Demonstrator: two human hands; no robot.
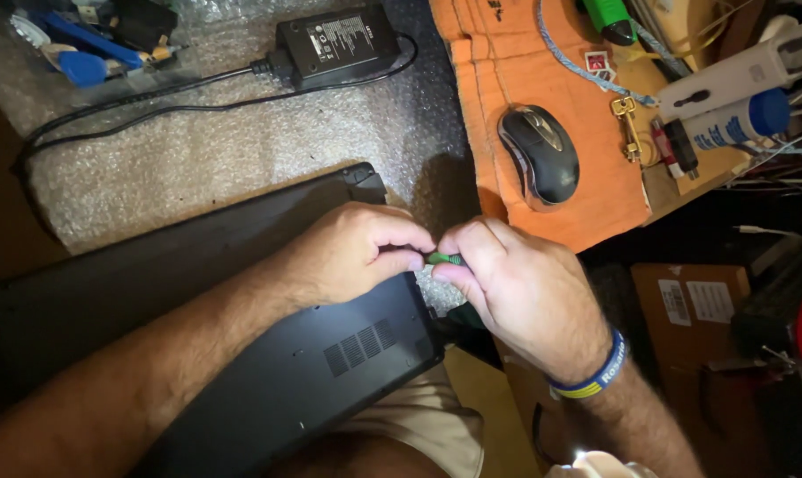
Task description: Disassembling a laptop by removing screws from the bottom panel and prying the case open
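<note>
A small green tool (443, 258), only a short stretch of it visible, is pinched between both hands just above the right edge of an upturned black laptop (241, 301). The left hand (356, 250) comes in from the lower left, forearm lying across the laptop's underside, fingers curled tight with thumb and forefinger gripping the green piece. The right hand (516, 283) reaches in from the lower right, knuckles up, fingertips closed on the other end of the same tool; a blue and yellow wristband (591, 372) circles its wrist. What kind of tool it is cannot be told, as the fingers hide most of it.

The laptop rests partly on bubble wrap (197, 150), vent slots facing up. A black power adapter (334, 40) with its cable lies beyond on the wrap. To the right, a black computer mouse (540, 152) sits on an orange cloth (551, 106), near a brass key (628, 124).
</note>
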